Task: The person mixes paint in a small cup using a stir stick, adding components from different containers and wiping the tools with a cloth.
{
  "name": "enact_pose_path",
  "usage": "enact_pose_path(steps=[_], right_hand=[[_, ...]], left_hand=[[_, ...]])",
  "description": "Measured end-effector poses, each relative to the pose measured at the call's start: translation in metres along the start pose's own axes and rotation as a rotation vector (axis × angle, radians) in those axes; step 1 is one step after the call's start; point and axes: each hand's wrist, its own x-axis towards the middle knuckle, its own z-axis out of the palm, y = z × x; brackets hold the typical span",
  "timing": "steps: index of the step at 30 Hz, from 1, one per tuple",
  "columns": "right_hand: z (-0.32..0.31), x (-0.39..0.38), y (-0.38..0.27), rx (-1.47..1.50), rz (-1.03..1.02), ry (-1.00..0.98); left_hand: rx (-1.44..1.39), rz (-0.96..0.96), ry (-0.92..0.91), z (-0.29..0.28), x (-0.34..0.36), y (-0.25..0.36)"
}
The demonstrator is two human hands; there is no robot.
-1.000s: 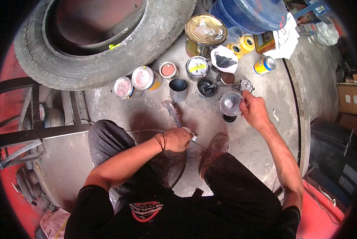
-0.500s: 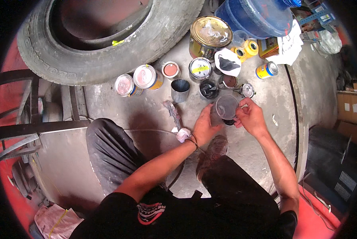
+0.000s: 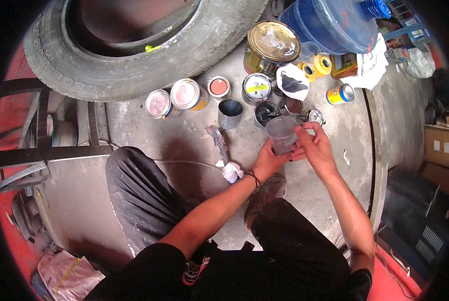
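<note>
Both hands hold a clear plastic cup [image 3: 280,133] above the floor, just in front of several small paint containers. My left hand [image 3: 268,161] is closed around its lower left side. On the other side, the thumb and fingers of my right hand [image 3: 315,149] grip it near the rim. Beyond the cup stand a container of black paint [image 3: 266,114], one with dark brown paint [image 3: 293,105] and a small can [image 3: 315,116]. A dark grey open cup [image 3: 230,115] is to their left. Nearer my left wrist lies a paint-smeared stick-like piece [image 3: 217,140] beside a crumpled white wad [image 3: 232,172].
A large tire [image 3: 104,75] lies at the far left. Paint cans [image 3: 187,94] stand before it. A big gold-lidded can [image 3: 272,42], a blue water jug [image 3: 324,25], yellow containers [image 3: 322,65] and a tipped small can [image 3: 340,95] are at the back right. A hose [image 3: 184,162] crosses the floor.
The cup has been tipped, so more of its side shows now. My right fingers have shifted on its rim, and my left hand has moved slightly right. The whole view has shifted a little.
</note>
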Motion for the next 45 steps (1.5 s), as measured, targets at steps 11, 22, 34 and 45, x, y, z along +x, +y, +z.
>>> enact_pose_path(steps=[11,22,34,45], right_hand=[[-0.031,0.000,0.017,-0.050,0.003,0.116],[-0.022,0.005,0.001,-0.091,0.010,0.104],[-0.010,0.023,-0.025,-0.151,-0.032,0.049],[-0.008,0.022,-0.026,-0.286,-0.129,0.018]], left_hand=[[-0.165,-0.368,-0.108,-0.010,-0.005,0.041],[-0.452,-0.449,-0.148,-0.008,-0.003,0.060],[-0.619,-0.501,-0.044,0.004,0.000,0.088],[-0.483,-0.507,-0.094,-0.003,0.000,0.089]])
